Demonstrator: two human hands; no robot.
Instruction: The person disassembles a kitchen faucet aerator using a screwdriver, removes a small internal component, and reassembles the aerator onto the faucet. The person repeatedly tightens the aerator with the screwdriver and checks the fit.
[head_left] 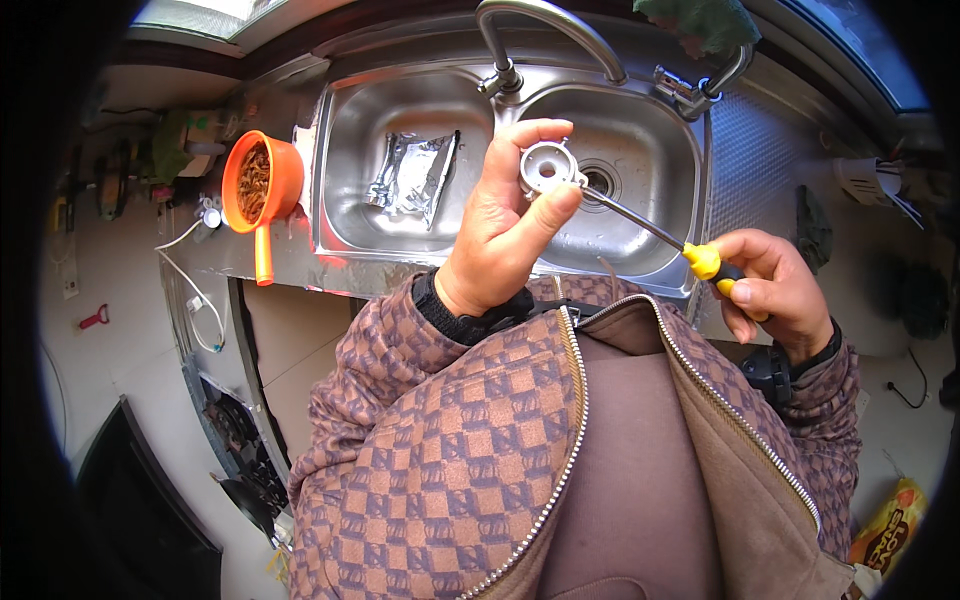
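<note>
Between the thumb and fingers of my left hand (500, 225) is a small round whitish-grey fitting (549, 168) with a hole in its middle, held up over the right basin. My right hand (775, 290) is closed round the yellow and black handle of a screwdriver (655, 228). Its metal shaft slants up to the left, and the tip meets the fitting's lower right edge beside my left thumb. Whether the tip sits in a screw there is too small to tell.
A double steel sink (335, 150) lies ahead, with a crumpled silver packet (415, 175) in its left basin. Curved taps (560, 20) rise behind. An orange long-handled scoop (290, 170) with brown contents stands left of the sink. A green cloth (705, 25) hangs over the right tap.
</note>
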